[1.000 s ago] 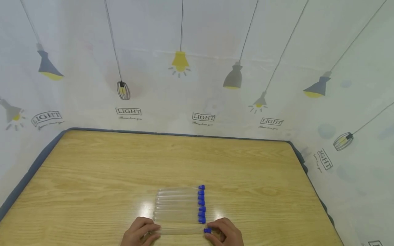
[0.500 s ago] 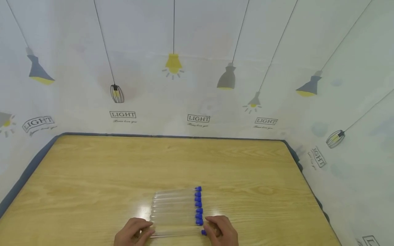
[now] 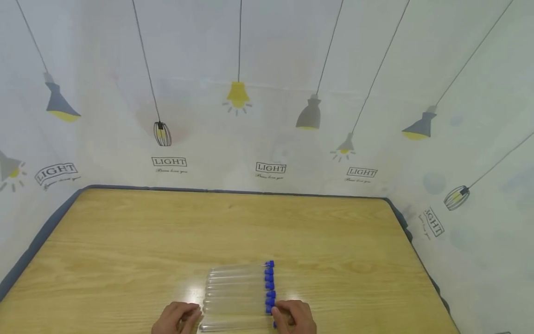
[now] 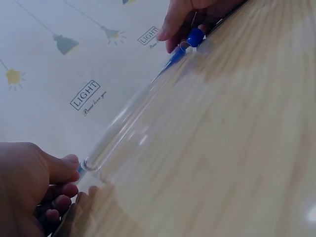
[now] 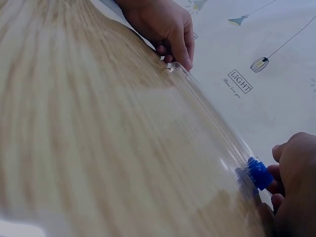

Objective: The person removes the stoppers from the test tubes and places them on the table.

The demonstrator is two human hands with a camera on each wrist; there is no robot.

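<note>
Altogether, eight clear tubes (image 3: 235, 288), each fitted with one of eight blue caps (image 3: 270, 294), are counted on the tabletop (image 3: 137, 250). Seven are laid side by side in one row; the eighth, the nearest tube (image 3: 233, 325), is set slightly apart from them, farther from the tabletop's far edge. All caps are pointed toward the right edge, rounded ends toward the left edge.

Two hands are observed, lowered at opposite ends of the nearest tube. The left hand (image 3: 175, 318) is placed at its rounded end, thumb and forefinger brought close together. The right hand (image 3: 296, 317) is placed at its cap, fingers bent. Whether either end is actually pinched cannot be told.
</note>
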